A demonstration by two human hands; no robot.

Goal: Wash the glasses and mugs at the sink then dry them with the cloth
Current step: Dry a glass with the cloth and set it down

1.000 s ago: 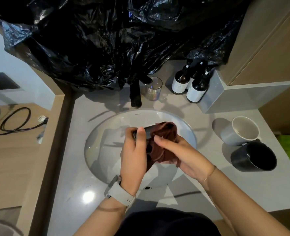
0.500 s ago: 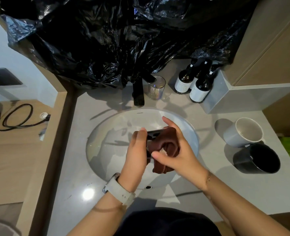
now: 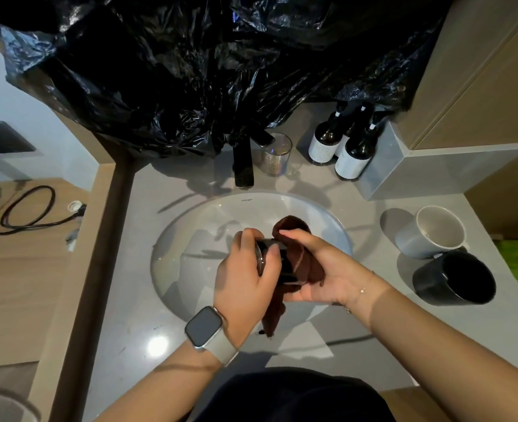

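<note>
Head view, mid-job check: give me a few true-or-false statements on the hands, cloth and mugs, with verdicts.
1. The left hand grips a dark glass tumbler over the white oval sink. True.
2. The right hand holds a green cloth. False: it holds the dark brown cloth.
3. The white ceramic mug stands upright. False: it lies tilted on the grey counter.
4. The black ceramic mug sits beside the white one. True.

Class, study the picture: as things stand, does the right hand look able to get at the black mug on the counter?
Probably not yet. The path to the black mug looks clear, but the right hand is busy holding the brown cloth against the glass that the left hand grips.
</note>
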